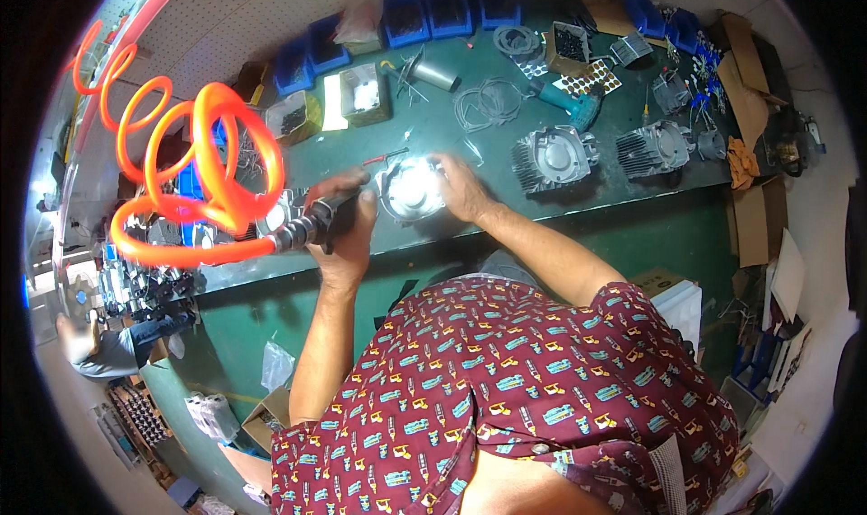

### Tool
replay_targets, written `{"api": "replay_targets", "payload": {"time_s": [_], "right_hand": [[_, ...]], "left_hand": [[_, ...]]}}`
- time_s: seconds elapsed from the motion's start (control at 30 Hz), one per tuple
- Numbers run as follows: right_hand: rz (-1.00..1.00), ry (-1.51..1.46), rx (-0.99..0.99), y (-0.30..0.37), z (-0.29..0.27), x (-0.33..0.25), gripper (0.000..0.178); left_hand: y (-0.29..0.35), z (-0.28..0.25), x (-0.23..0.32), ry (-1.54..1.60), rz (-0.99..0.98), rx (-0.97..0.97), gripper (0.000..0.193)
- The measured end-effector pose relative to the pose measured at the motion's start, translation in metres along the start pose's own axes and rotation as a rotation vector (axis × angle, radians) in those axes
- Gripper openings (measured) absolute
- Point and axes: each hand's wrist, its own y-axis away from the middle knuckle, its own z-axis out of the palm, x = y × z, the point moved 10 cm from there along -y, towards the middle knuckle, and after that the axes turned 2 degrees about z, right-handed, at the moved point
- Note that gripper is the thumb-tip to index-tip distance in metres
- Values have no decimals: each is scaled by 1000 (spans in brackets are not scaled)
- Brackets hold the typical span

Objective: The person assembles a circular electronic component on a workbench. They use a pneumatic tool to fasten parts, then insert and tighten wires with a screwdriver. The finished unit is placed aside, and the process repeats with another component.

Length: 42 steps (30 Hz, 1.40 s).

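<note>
I have the left hand [346, 248] closed around a dark air tool [340, 219] fed by an orange coiled hose [199, 255], while the right hand [465, 191] touches the right side of the round metal housing [408, 191] near the front edge of the surface [339, 149]; glare hides whether it grips. I'd brace that housing firmly, hold the tool square and keep the hose clear of my wrist. Blue bins [405, 20] line the back, two finned housings [553, 158] sit rightward, and the floor [230, 334] is green.
</note>
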Motion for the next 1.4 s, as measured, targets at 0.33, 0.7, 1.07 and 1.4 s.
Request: {"api": "replay_targets", "payload": {"time_s": [0.33, 0.7, 1.07, 1.4], "right_hand": [[34, -34, -2, 2, -1, 4, 39], [14, 5, -6, 1, 3, 9, 39], [-14, 95, 48, -1, 0, 8, 37], [-219, 130, 101, 3, -8, -13, 32]], "left_hand": [[28, 30, -13, 111, 22, 19, 29], [29, 34, -6, 73, 109, 4, 27], [3, 70, -11, 40, -112, -222, 26], [-8, 117, -9, 155, -227, -324, 21]]}}
